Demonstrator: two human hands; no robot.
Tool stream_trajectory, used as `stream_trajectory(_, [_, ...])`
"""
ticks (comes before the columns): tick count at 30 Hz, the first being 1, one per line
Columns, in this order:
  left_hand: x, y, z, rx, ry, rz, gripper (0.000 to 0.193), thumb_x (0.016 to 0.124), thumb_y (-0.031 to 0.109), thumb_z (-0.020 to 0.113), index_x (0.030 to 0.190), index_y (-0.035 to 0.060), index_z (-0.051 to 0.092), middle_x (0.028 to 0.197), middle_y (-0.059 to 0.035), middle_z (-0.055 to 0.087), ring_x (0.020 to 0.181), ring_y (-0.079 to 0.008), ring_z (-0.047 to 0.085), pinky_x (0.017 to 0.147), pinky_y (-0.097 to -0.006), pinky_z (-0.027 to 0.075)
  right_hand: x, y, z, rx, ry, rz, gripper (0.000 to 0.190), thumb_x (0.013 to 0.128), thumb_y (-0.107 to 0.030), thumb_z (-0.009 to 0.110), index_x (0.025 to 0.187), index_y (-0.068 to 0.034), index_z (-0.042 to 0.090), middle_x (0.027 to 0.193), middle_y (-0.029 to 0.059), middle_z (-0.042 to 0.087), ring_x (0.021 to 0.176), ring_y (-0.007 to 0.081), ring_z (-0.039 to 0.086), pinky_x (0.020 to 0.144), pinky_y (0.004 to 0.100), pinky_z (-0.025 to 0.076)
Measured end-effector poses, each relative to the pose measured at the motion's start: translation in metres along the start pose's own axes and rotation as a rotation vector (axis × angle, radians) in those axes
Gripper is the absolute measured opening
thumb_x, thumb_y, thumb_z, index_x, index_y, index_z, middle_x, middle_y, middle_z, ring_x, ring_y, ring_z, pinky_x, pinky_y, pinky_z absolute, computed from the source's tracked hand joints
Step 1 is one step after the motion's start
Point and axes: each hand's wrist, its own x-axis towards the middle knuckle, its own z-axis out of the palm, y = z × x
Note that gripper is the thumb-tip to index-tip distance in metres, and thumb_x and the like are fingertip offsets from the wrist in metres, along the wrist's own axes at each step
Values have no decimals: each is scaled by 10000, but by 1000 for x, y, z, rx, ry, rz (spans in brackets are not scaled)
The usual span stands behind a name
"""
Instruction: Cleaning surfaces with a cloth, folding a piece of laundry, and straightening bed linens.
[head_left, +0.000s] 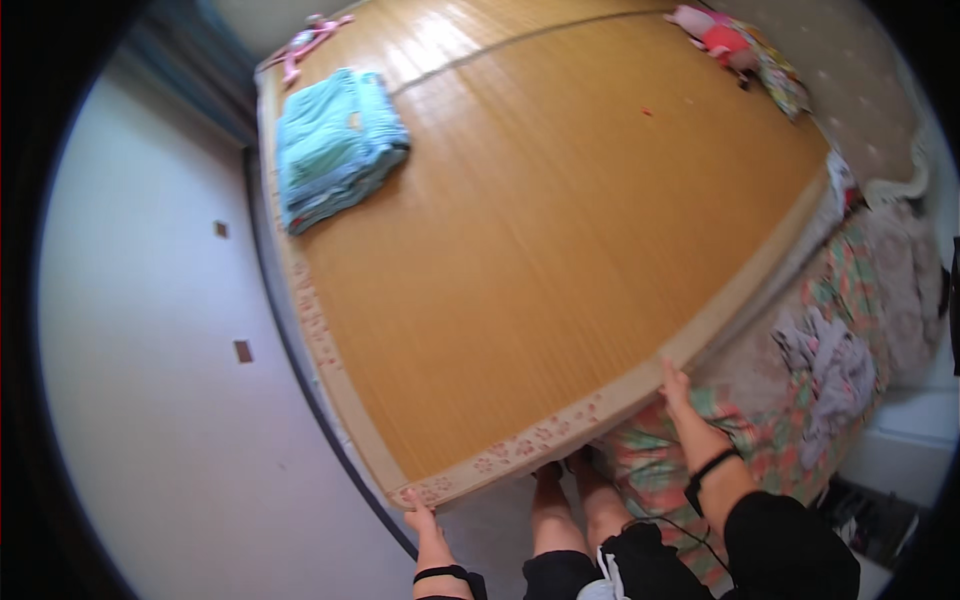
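Observation:
A bamboo sleeping mat with a beige, flower-printed cloth border covers the bed before me. My left hand is at the mat's near left corner, its thumb over the border and its other fingers mostly hidden below. Farther right along the near edge, my right hand holds the border in the same manner, its lower fingers partly hidden. A folded turquoise quilt lies on the mat's far left part. At the far right, a pink and red plush toy lies beside a patterned cloth.
A white wall runs along the left, with a curtain beyond it. A pink toy lies at the far left corner. To the right, a plaid cloth bears a crumpled grey garment. A dark cable hangs near my right arm.

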Motion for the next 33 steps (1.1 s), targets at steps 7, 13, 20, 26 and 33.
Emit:
stream_trajectory(7, [12, 27, -14, 579, 322, 284, 540, 683, 276, 701, 1098, 22, 464, 934, -154, 533, 879, -282, 516, 776, -371, 419, -5, -10, 4, -311, -158, 245, 582, 794, -547, 510, 750, 29, 573, 620, 107, 607, 467, 146, 570, 404, 251, 441])
stream_trajectory(13, [-89, 128, 58, 916, -423, 1042, 673, 639, 58, 654, 1249, 30, 370, 1358, -161, 294, 1217, -330, 320, 999, -390, 284, -83, 11, -35, -239, -367, 66, 312, 823, -303, 593, 763, 3, 579, 653, 95, 622, 512, 120, 573, 472, 230, 468])
stream_trajectory(20, [-125, 119, 104, 874, -717, 929, 742, 632, 68, 662, 1289, 25, 318, 1387, -176, 226, 1245, -329, 281, 1021, -379, 260, -167, -16, -126, -166, -398, 300, 250, 834, -249, 586, 910, -11, 590, 809, 81, 639, 678, 122, 607, 581, 229, 486])
stream_trajectory(26, [-124, 102, 96, 855, -674, 886, 712, 632, 71, 665, 1256, -18, 332, 1357, -206, 261, 1244, -353, 272, 1028, -396, 235, -174, -91, -245, -214, -105, 339, 244, 845, -218, 563, 948, 2, 579, 849, 94, 631, 717, 126, 606, 637, 241, 499])
stream_trajectory(33, [-129, 98, 100, 752, -551, 890, 690, 638, 54, 662, 1247, -17, 346, 1315, -214, 316, 1225, -353, 301, 1017, -402, 249, -119, -189, -309, -278, 52, 102, 200, 838, -214, 569, 902, -25, 591, 800, 47, 639, 651, 96, 589, 586, 213, 482])
